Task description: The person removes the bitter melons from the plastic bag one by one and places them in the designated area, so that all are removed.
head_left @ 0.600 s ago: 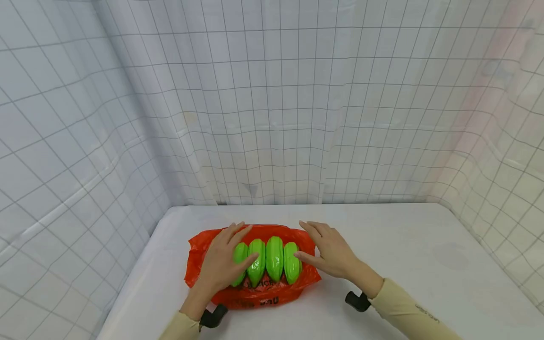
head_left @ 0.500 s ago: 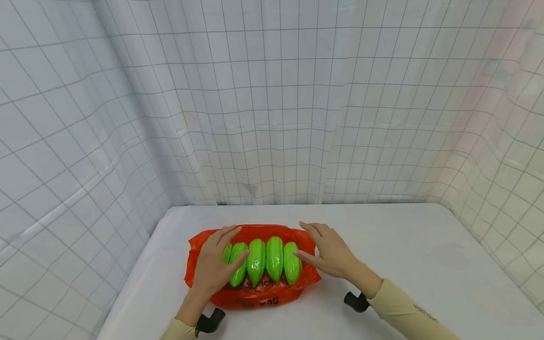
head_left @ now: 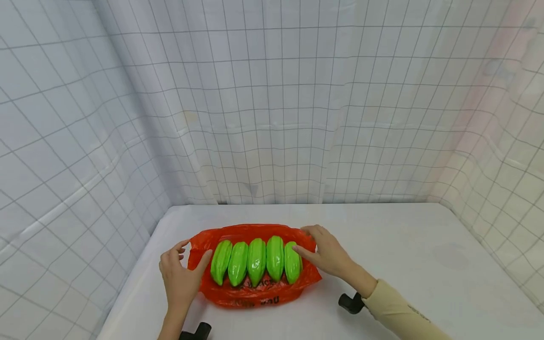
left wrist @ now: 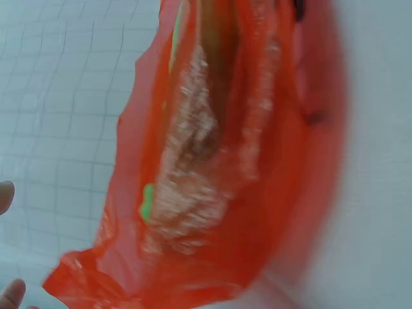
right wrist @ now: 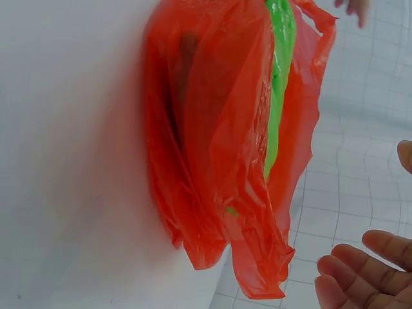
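Observation:
Several glossy green, ridged, banana-shaped fruits (head_left: 257,262) lie side by side in an opened red plastic bag (head_left: 250,301) in the head view. My left hand (head_left: 180,276) is at the bag's left end, fingers loosely bent and thumb raised beside the leftmost fruit. Only its fingertips (left wrist: 11,293) show in the left wrist view, apart from the bag. At the right end, my right hand (head_left: 329,252) holds nothing; its thumb overlaps the rightmost fruit in the head view. Its fingers (right wrist: 360,270) are spread beside the bag in the right wrist view.
The bag rests on a white-covered table (head_left: 382,236). White curtains with a dark grid (head_left: 272,104) enclose the back and both sides. A black fitting (head_left: 352,303) sticks out at my right wrist, and another (head_left: 197,332) at my left.
My left hand has moved left and slightly down, off the fruits to the bag's left end, uncovering the leftmost fruits. My right hand has barely shifted, its fingers slightly lower.

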Available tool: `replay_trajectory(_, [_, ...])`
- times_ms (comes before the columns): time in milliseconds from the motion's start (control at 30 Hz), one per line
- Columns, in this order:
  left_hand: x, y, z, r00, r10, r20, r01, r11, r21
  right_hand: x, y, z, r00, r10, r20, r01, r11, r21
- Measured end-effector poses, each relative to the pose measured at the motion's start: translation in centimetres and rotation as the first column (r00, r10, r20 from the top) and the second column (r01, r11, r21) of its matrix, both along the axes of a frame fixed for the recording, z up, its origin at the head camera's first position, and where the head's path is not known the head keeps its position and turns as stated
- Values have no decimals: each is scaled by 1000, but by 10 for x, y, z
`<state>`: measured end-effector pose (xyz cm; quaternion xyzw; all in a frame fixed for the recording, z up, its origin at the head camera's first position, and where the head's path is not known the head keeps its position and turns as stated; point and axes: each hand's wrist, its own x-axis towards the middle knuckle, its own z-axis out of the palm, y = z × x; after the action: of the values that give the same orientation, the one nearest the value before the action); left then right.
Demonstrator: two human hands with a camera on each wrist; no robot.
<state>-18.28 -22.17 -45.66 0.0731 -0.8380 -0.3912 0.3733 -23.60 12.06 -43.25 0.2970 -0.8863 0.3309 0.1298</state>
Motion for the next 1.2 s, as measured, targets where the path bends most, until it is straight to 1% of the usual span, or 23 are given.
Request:
replay_trajectory(67, [1, -4, -7, 997, 19, 70, -23, 998, 56, -1, -2, 0, 999, -1, 32, 2, 1000, -20])
replay_trajectory(133, [2, -7, -12, 991, 26, 132, -40, 994, 106, -2, -3, -2, 998, -3, 61, 6, 999, -37])
replay_trajectory(233, [2, -11, -18, 973, 20, 230, -61, 983, 174, -2, -5, -3, 994, -3, 107, 9, 999, -54])
replay_trajectory(333, [2, -14, -22, 948, -5, 317, -68, 973, 220, -3, -7, -4, 991, -3, 136, 12, 997, -70])
replay_trajectory(433, [2, -17, -26, 924, -42, 380, -60, 965, 254, -5, -8, -7, 989, -7, 149, 18, 997, -73])
replay_trajectory(467, [1, -18, -28, 915, -63, 399, -50, 963, 267, -5, -8, -7, 988, -7, 152, 19, 997, -75])
replay_trajectory(633, [0, -22, -34, 860, -152, 486, -5, 952, 306, -4, -9, -6, 985, -9, 172, 25, 996, -89])
replay_trajectory(667, [-1, -22, -35, 852, -162, 497, 1, 951, 308, -3, -10, -6, 985, -8, 175, 25, 995, -94])
replay_trajectory(733, [-1, -22, -38, 846, -160, 509, 4, 956, 294, -2, -10, -5, 982, -10, 189, 29, 995, -95])
replay_trajectory(800, [-1, -22, -40, 845, -152, 512, 3, 960, 280, -2, -11, -6, 980, -15, 199, 34, 995, -92])
replay_trajectory(833, [-1, -22, -41, 848, -145, 510, -2, 961, 277, -2, -12, -7, 979, -18, 205, 37, 995, -89])
replay_trajectory(1067, [-1, -24, -49, 886, -105, 451, -17, 966, 259, -2, -14, -9, 969, -19, 245, 41, 996, -84])
replay_trajectory(1133, [-2, -25, -50, 893, -100, 438, -19, 966, 259, -3, -15, -10, 968, -21, 251, 42, 996, -80])
replay_trajectory(1200, [-3, -26, -52, 897, -100, 431, -18, 965, 260, -3, -16, -11, 967, -26, 255, 45, 997, -69])
